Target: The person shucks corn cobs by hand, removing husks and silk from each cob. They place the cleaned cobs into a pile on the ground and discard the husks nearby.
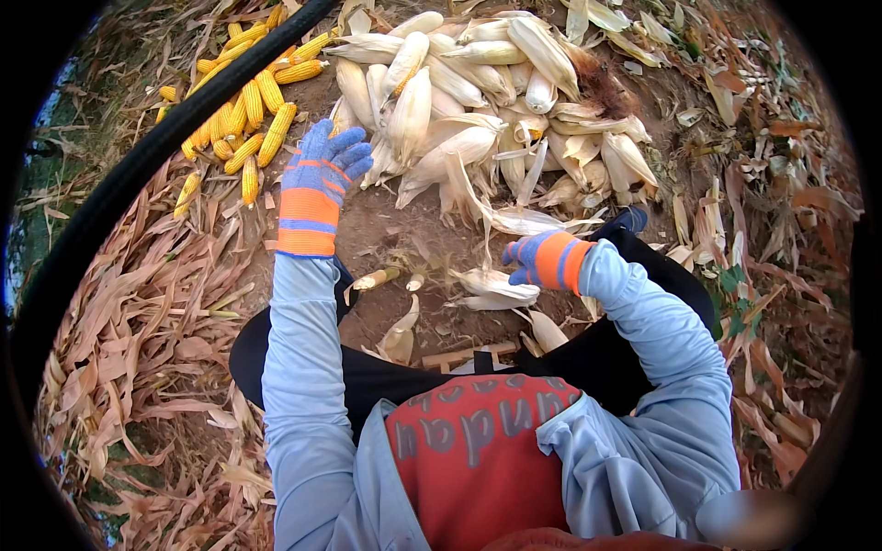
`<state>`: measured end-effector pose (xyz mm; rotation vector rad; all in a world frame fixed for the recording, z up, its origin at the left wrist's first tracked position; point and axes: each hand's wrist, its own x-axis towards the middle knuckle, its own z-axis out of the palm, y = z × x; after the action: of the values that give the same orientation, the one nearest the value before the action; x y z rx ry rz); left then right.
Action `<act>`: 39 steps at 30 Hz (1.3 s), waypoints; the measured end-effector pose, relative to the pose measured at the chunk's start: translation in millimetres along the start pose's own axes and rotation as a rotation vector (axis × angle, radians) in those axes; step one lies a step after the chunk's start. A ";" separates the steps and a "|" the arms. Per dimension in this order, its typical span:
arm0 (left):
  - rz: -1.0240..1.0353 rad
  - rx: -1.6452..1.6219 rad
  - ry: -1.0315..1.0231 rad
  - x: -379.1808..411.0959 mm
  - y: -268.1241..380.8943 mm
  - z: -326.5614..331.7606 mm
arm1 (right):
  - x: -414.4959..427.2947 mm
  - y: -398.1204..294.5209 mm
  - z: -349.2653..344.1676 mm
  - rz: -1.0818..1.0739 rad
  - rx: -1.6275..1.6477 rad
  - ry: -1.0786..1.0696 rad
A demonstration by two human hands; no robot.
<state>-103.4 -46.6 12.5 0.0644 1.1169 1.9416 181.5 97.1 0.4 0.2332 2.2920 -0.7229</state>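
Observation:
My left hand (325,162), in a blue and orange knit glove, reaches forward with its fingers a little apart. No object shows in it, though its palm side is hidden. It is nearest the left edge of a heap of corn ears in pale dry husks (451,82). My right hand (548,260), gloved alike, is low on the right with its fingers bent and partly hidden. Just below its fingertips lies a loose pale husk (497,288); whether they touch or grip it is unclear. A long husk strip (468,186) hangs from the heap's front.
Husked yellow corn cobs (253,103) lie piled at upper left, behind a dark curved bar (158,141). Dry corn leaves (138,330) cover the left ground. Short stalk stubs (375,277) and a husk (400,334) lie between my folded legs. Brown corn silk (613,93) edges the heap.

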 end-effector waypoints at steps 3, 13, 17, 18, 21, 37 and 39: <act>-0.078 0.106 0.012 1.8 -10.3 4.7 | -0.2 4.5 8.2 -0.062 -0.036 0.090; -0.152 1.108 -0.162 23.6 -130.1 32.2 | -21.1 -27.2 -4.9 -0.105 -0.043 -0.022; -0.303 1.655 0.031 65.1 -208.0 10.4 | -26.3 -12.2 15.5 -0.164 0.068 0.066; -0.322 1.631 0.100 73.5 -225.1 5.1 | -26.3 -7.3 18.5 -0.160 0.062 0.059; -0.298 1.461 0.294 95.2 -274.8 -25.2 | -19.7 0.2 31.3 -0.106 -0.017 0.060; -0.411 1.587 -1.371 -133.6 -433.6 85.0 | -38.5 -10.8 22.4 -0.010 0.070 -0.178; -0.419 1.586 -1.344 -111.9 -411.0 87.0 | -42.2 -17.4 13.6 -0.001 0.071 -0.179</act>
<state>273.1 23.5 -193.5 1.5217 1.1511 -0.0028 214.0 76.7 28.6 0.1925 2.1001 -0.7935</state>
